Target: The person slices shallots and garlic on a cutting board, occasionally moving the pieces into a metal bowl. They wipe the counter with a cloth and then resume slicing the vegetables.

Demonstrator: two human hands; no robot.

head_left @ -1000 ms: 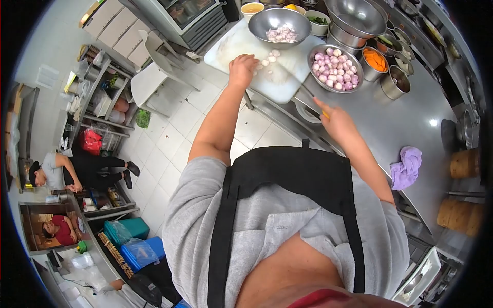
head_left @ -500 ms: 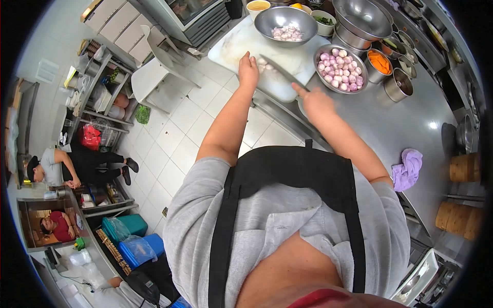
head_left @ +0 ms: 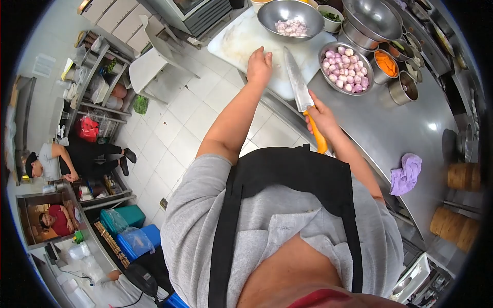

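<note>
My right hand grips a kitchen knife by its orange handle. Its broad blade points away from me over the near right edge of the white cutting board. On the board rests my left hand, fingers curled together; whatever is in or under them is hidden. Just beyond it a steel bowl holds chopped shallots. To the right, another steel bowl is filled with whole peeled shallots.
Carrot pieces fill a small pot beside the shallots. Further right stand a steel pot and a stacked large bowl. A purple cloth lies on the steel counter. Two people are off to the left; one wears a grey shirt.
The knife has come away from the pieces on the board, back toward me, and its blade now points more directly forward. My left hand has shifted slightly right and nearer.
</note>
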